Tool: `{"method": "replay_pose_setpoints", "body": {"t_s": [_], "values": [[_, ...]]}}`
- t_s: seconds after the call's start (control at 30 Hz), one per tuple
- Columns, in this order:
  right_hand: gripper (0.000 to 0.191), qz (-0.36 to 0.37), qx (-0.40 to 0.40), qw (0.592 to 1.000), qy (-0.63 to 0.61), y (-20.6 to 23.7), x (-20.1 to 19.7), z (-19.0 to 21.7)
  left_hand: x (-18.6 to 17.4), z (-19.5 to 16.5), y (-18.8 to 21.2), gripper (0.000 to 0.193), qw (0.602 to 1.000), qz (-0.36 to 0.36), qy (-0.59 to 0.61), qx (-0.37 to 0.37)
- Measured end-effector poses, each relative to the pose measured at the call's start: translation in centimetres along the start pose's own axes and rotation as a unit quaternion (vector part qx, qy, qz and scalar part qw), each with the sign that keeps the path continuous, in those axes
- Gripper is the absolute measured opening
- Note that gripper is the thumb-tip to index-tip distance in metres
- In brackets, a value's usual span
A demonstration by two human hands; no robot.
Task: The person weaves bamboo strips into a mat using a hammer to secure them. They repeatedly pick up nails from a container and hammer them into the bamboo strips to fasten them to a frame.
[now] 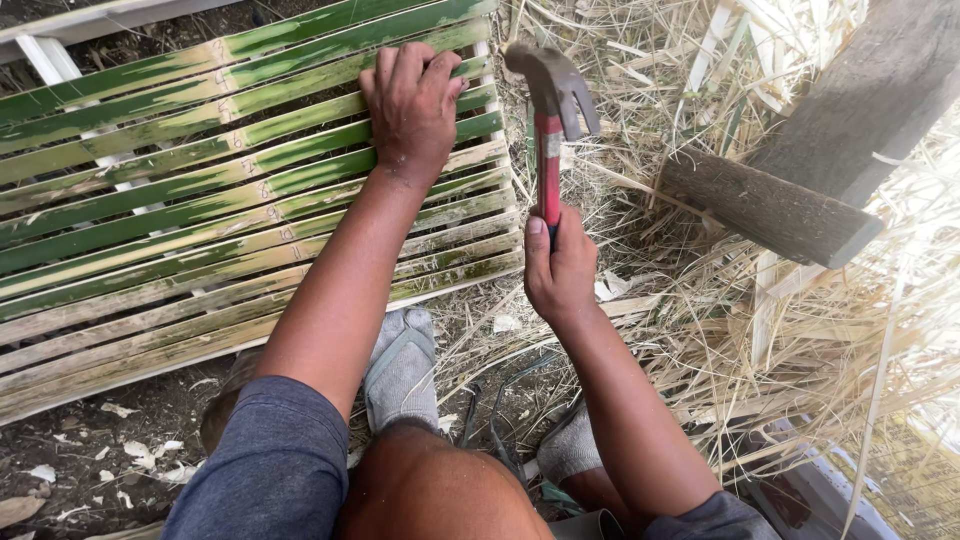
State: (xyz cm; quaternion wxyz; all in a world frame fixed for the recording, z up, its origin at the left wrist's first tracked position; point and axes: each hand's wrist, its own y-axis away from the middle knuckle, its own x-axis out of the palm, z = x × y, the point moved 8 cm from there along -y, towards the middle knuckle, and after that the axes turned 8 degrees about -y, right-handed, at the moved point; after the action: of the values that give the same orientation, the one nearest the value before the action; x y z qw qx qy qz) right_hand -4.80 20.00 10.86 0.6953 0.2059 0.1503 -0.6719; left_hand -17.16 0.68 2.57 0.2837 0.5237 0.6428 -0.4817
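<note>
My left hand presses flat, fingers spread slightly, on a panel of green split-bamboo slats laid side by side over a white frame. My right hand grips the red handle of a claw hammer, held upright with its dark metal head just past the panel's right edge. The hammer head hangs in the air beside my left hand, apart from the slats.
Dry straw and bamboo shavings cover the ground on the right. A weathered wooden beam lies across them. My feet in grey socks and sandals rest on dark soil below the panel. A dark tool lies between my feet.
</note>
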Motion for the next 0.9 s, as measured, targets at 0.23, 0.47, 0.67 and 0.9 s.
{"method": "replay_pose_setpoints", "body": {"t_s": [0.23,0.47,0.67,0.9], "values": [[0.017,0.041,0.028,0.997,0.066,-2.7,2.0,0.0,-1.2,-0.3,-0.5,0.024,1.000,-0.005,0.026,-0.012],[0.011,-0.023,-0.152,0.986,-0.064,0.0,-1.1,4.2,-0.8,0.0,-0.3,0.022,0.999,0.003,0.038,-0.025],[0.014,0.016,-0.021,0.995,0.101,-3.3,1.4,-0.3,-1.2,-0.1,-1.1,0.023,0.998,0.019,0.046,-0.037],[0.016,-0.073,-0.045,0.957,-0.278,-1.3,0.1,-1.6,-1.2,0.1,-0.9,0.021,0.997,0.033,0.060,-0.043]]}}
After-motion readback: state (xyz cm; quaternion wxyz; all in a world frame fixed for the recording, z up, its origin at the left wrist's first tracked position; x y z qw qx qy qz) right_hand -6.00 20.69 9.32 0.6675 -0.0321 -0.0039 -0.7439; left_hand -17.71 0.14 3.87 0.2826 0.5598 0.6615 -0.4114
